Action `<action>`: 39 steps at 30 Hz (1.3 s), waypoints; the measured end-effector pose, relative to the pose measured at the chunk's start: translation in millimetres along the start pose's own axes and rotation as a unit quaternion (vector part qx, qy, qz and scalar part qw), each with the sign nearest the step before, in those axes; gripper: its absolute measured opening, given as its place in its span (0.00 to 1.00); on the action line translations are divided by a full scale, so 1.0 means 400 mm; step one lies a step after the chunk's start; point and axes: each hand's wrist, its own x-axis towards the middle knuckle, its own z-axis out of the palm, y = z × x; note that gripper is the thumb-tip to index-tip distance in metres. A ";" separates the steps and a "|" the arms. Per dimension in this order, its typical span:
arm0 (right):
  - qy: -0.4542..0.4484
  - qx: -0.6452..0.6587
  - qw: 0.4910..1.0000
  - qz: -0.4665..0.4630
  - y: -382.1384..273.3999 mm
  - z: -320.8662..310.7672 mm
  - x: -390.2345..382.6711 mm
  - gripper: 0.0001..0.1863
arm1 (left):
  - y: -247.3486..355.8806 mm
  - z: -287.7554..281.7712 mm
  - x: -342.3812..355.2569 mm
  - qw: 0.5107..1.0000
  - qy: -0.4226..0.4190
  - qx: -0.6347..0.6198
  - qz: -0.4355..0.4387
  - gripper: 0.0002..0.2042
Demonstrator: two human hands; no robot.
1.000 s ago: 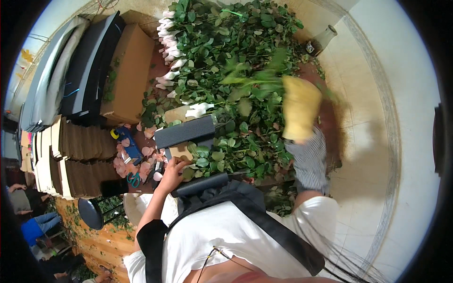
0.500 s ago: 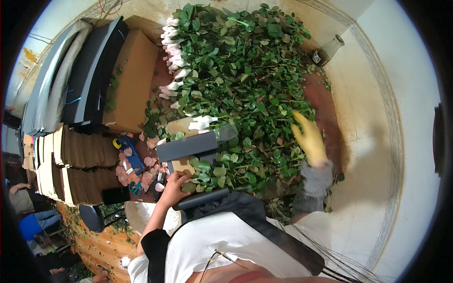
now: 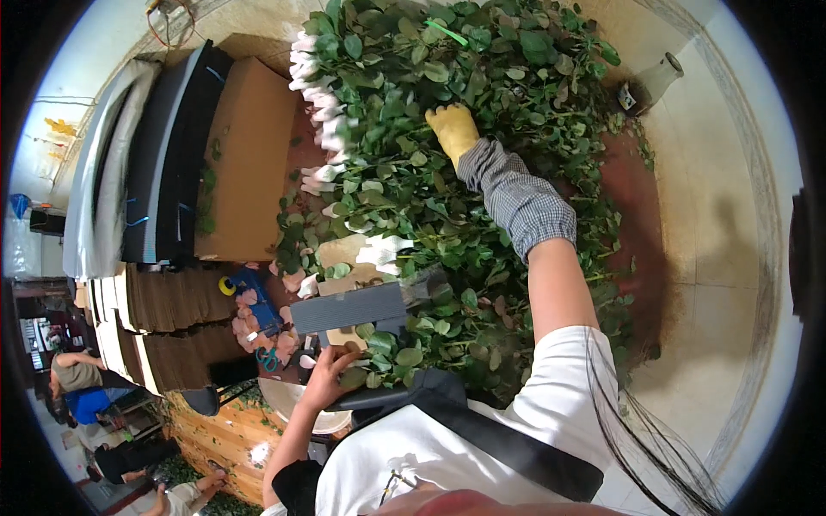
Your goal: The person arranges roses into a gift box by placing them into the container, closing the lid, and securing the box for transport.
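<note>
A large pile of leafy green rose stems [image 3: 508,77] lies crosswise on the table, pale wrapped flower heads [image 3: 303,64] at its left side. My right hand [image 3: 453,131], in a yellow glove with a checked sleeve above it, reaches far into the pile. Its fingers are curled down into the leaves, closed on rose stems. My bare left hand [image 3: 331,378] rests at the table's near edge beside a dark grey strip [image 3: 348,310] and leaves. Its fingers are bent together; what they hold is hidden. A white-wrapped rose bunch [image 3: 383,252] lies just beyond the strip.
Stacked folded cardboard [image 3: 176,301] stands at left, with a big cardboard sheet [image 3: 245,163] and dark panels [image 3: 176,146] behind it. Teal scissors [image 3: 268,359], a blue tool [image 3: 258,297] and pink petals lie nearby. A glass bottle [image 3: 651,84] stands at far right. Other people sit at lower left.
My right hand has moved from the pile's right end to the far left, its spread fingers now curled into the foliage. The left hand stays at the near edge. The view has shifted.
</note>
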 end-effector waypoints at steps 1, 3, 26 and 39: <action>-0.044 -0.043 0.998 0.002 -0.018 -0.029 -0.019 0.21 | -0.001 -0.002 0.002 1.000 -0.011 0.001 -0.008 0.29; 0.016 -0.058 0.998 -0.013 -0.015 -0.012 -0.034 0.12 | -0.003 0.002 0.003 1.000 -0.021 0.002 -0.017 0.29; 0.138 0.094 0.978 0.126 -0.019 -0.201 -0.224 0.07 | -0.026 0.006 -0.002 1.000 -0.023 -0.017 0.005 0.33; -0.116 0.389 0.913 0.044 -0.092 -0.440 -0.116 0.36 | -0.057 0.023 -0.008 0.999 -0.003 -0.034 0.021 0.33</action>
